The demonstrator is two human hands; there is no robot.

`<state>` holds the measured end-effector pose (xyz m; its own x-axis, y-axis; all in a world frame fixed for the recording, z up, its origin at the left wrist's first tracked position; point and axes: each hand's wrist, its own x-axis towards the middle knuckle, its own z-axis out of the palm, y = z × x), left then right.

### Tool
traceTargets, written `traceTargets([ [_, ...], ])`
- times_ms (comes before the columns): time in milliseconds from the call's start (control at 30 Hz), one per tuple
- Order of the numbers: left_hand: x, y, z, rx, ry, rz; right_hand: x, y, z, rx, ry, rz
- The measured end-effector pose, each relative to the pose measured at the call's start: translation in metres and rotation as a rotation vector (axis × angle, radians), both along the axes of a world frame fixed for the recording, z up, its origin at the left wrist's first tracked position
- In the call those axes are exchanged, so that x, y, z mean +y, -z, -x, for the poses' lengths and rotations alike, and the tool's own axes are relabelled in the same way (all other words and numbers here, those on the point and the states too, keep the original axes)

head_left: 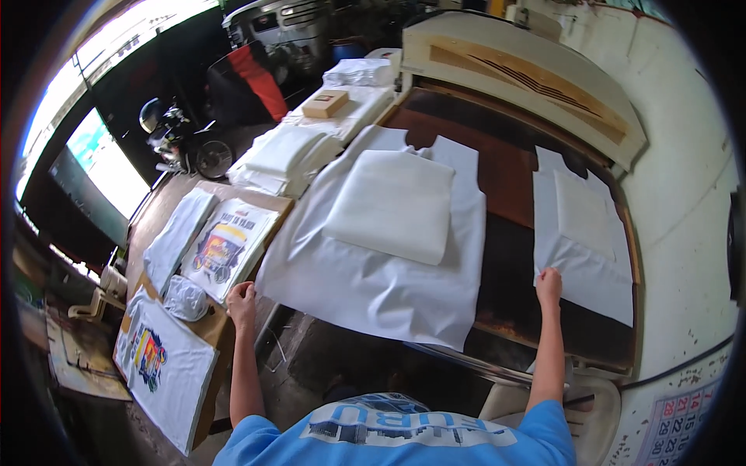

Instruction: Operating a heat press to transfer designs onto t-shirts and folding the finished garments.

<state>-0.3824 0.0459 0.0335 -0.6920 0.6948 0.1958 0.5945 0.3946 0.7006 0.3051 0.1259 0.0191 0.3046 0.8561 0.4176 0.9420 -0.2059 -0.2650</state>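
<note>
fingers [553, 273] of right hand [549, 286] on white sheet [587, 256], grip unclear

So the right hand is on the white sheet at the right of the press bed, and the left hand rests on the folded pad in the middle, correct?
Not quite. The right hand is on the white sheet at the right of the press bed, but the left hand is not on the folded pad. The head view shows it at the edge of the printed sheet on the side table.

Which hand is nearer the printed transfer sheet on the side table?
Left. The left hand rests at the printed transfer sheet, by its lower corner; the right hand is far across, on the white sheet.
</note>
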Motion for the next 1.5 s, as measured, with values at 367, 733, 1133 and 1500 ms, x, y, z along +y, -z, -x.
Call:
traceTargets([
  [367,0.157,0.030,-0.020,-0.263,0.559,-0.131,-0.129,-0.061,0.273,0.270,-0.318,-0.054],
  [733,0.199,0.019,-0.074,-0.422,0.698,-0.013,-0.209,-0.067,0.352,0.380,-0.118,0.056],
  [1133,0.047,0.009,0.016,-0.939,0.621,-0.007,-0.089,-0.030,0.215,-0.491,-0.096,0.390],
  [1500,-0.059,0.017,0.012,-1.082,0.548,0.079,-0.058,-0.071,0.347,-0.202,-0.623,0.079],
])
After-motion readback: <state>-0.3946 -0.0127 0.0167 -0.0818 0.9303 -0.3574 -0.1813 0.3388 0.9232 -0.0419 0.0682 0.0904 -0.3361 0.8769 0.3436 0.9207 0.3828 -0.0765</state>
